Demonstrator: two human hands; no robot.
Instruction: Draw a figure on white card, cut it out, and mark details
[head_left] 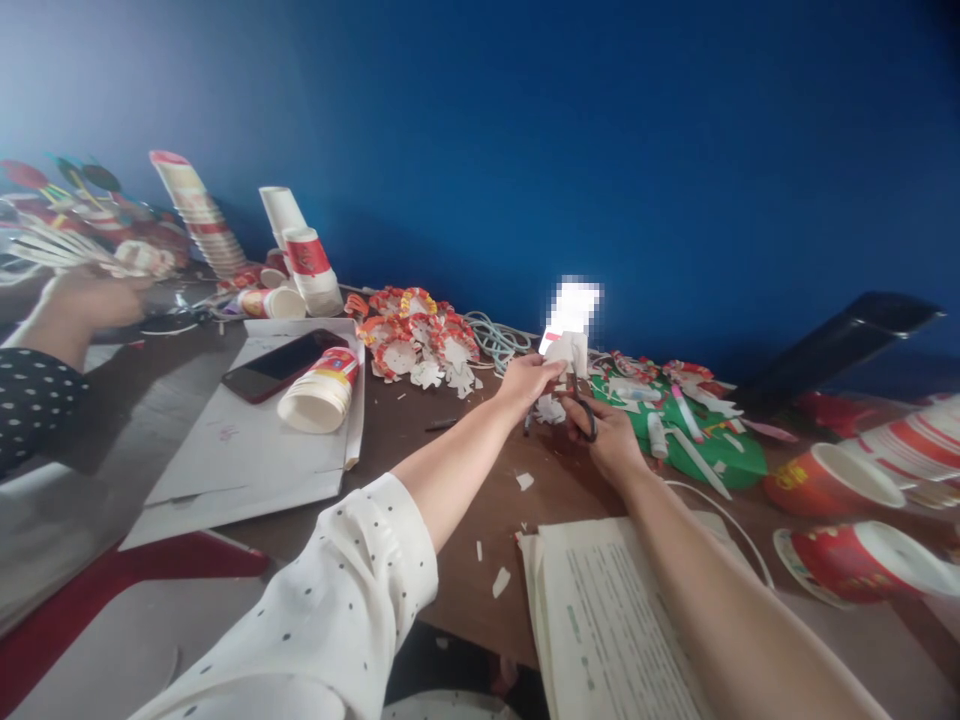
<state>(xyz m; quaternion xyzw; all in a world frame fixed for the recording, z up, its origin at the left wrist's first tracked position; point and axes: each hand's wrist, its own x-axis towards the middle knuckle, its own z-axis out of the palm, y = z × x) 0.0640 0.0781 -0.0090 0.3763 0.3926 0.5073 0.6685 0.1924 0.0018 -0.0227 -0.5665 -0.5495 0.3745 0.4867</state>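
My left hand pinches a small piece of white paper above the middle of the brown table. Close by on the right, my right hand grips a pair of scissors by its dark handles. The blades point up at the paper; whether they touch it is hard to tell. Just behind, a bright blurred-out patch hides part of the scene. Below my hands lie white paper scraps. Cut red-and-white paper pieces are heaped to the left.
Left stand stacked paper cups, plus a phone and cups on a white folder. Another person's hand holds pale strips. A green sheet, printed papers and red cups lie right. A blue wall stands behind.
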